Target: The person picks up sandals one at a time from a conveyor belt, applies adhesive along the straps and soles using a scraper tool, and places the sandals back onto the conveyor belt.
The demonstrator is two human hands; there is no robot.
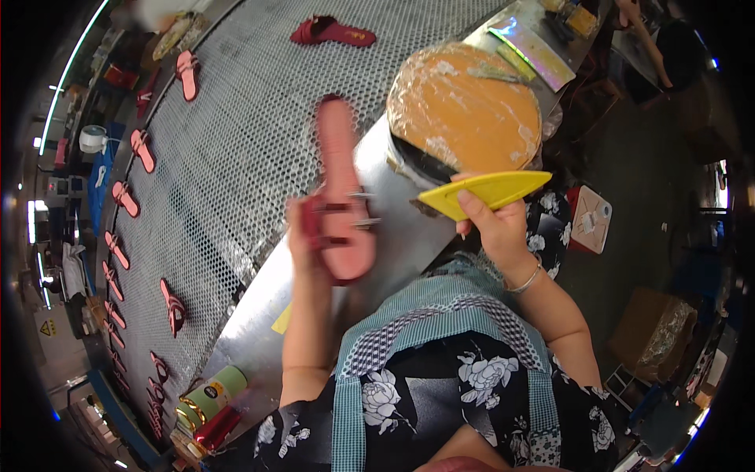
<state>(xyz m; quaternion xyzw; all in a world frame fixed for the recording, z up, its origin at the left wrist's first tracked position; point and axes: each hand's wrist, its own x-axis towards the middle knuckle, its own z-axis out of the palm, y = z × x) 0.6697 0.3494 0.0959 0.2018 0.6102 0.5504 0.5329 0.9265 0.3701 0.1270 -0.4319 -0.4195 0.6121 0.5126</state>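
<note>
My left hand (298, 236) is closed round the side of a sandal (344, 169) with a pink insole and dark red straps. The sandal is held upright above the metal table edge, its toe and heel a little blurred. In my right hand (501, 236) is a flat yellow triangular plastic piece (503, 191), pinched between thumb and fingers. It is held just in front of a round tub (464, 106) with an orange, plastic-wrapped top. A dark, crusted bit shows below the left corner of the yellow piece.
A wide mesh conveyor (236, 126) runs along the left, carrying several pink sandals (141, 149) on its far side and a dark red sandal (334, 31) at the top. A green can (212, 397) stands at lower left. A red-and-white container (590, 220) is at right.
</note>
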